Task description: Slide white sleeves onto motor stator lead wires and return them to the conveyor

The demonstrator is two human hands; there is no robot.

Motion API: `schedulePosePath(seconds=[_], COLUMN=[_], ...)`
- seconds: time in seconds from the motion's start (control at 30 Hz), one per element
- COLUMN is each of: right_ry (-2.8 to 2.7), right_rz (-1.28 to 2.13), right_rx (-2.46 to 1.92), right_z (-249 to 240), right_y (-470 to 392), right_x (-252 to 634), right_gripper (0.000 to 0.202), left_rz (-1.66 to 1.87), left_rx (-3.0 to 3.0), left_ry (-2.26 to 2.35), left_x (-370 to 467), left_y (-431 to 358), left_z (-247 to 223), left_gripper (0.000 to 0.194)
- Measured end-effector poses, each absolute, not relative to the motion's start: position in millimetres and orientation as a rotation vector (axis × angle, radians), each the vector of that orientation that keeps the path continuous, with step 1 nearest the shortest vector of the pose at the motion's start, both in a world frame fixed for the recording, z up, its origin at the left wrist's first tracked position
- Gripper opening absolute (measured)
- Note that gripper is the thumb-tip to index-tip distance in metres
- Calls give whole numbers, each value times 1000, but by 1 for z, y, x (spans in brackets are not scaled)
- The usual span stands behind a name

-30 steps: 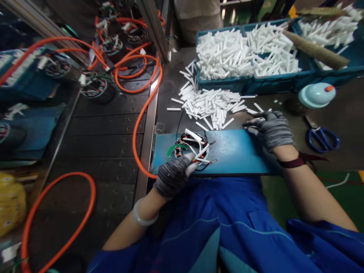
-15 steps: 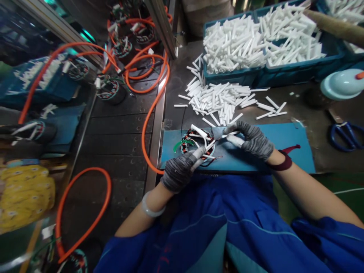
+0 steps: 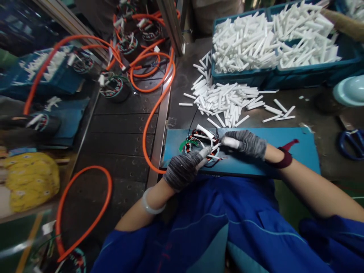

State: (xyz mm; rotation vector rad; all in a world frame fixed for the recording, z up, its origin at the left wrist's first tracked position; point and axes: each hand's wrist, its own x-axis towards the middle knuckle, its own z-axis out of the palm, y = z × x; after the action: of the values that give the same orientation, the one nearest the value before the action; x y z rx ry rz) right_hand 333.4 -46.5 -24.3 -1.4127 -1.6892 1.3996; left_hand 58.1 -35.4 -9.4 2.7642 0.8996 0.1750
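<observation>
Grey knitted cloth gloves [image 3: 184, 170], matt blue mat [image 3: 284, 146], white plastic tubes [image 3: 227, 100]

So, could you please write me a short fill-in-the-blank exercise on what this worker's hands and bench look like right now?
1. Both hands wear grey ____.
2. The stator lies on a ____ mat.
3. Loose white tubes lie piled in front of the blue ____, which hold more of them.
4. The hose looping left of the mat is ____.

Missing words: gloves; blue; bins; orange
</observation>
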Motion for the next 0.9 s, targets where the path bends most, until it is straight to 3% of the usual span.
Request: schedulePosePath(seconds=[0.1, 0.3, 0.37, 0.43, 0.53, 0.63, 0.77, 0.9], right_ry=[-1747, -1586, -1683, -1783, -1933, -1937, -1723, -1508], right_rz=[1266, 1625, 1313, 780, 160, 112, 92, 417], right_rx=[-1379, -1503, -1554, -1678, -2030, -2114, -1893, -1592], right_z=[-24, -28, -25, -24, -32, -43, -36, -27], right_y=[-46, -48, -52, -55, -54, -56, -78, -114], right_x=[334, 315, 331, 366, 430, 460, 422, 354], right_gripper=[56, 76, 70, 51, 30, 14, 16, 18], left_rz=[120, 177, 230, 314, 444, 491, 524, 552], left_rx=[2786, 2766, 2736, 2711, 2727, 2803, 2858, 2834], left_ry=[881, 970, 1010, 991, 894, 881, 919, 973], left_x=[58, 61, 62, 61, 60, 61, 64, 64], left_y=[-35, -38, -41, -46, -50, -51, -52, -54], left_z=[-11, -10, -7, -4, -5, -11, -19, -23], left_gripper=[40, 42, 41, 44, 57, 46, 28, 28])
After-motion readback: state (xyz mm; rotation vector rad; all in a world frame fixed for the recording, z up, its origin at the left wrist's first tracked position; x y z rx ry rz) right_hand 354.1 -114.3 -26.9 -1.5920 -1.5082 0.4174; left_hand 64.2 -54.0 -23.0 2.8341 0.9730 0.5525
